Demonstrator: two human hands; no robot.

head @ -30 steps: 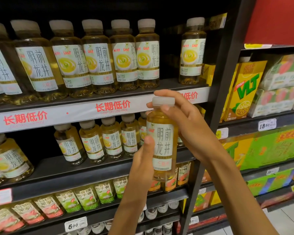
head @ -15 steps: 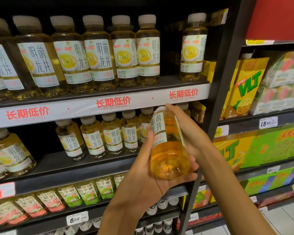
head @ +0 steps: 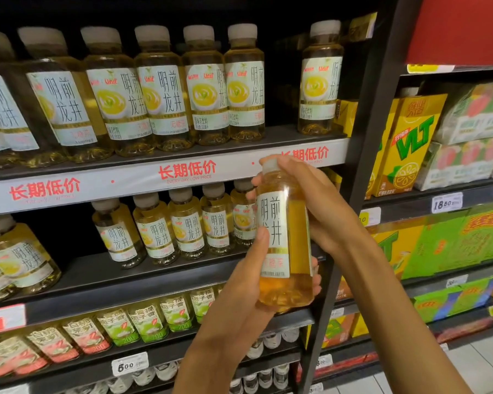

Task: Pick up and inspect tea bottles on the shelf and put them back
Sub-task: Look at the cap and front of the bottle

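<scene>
1. Gripping the lower body of a green tea bottle (head: 285, 237), the left hand (head: 248, 297) wraps thumb and fingers round it.
2. The right hand (head: 322, 203) grasps its neck and cap.
3. The bottle stands nearly upright, off the shelf (head: 103, 280), before the bottle rows.

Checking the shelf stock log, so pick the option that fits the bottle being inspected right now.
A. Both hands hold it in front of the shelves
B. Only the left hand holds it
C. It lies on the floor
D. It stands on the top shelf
A: the tea bottle is off the shelves, with the left hand wrapped round its lower part and the right hand round its cap end.
</scene>
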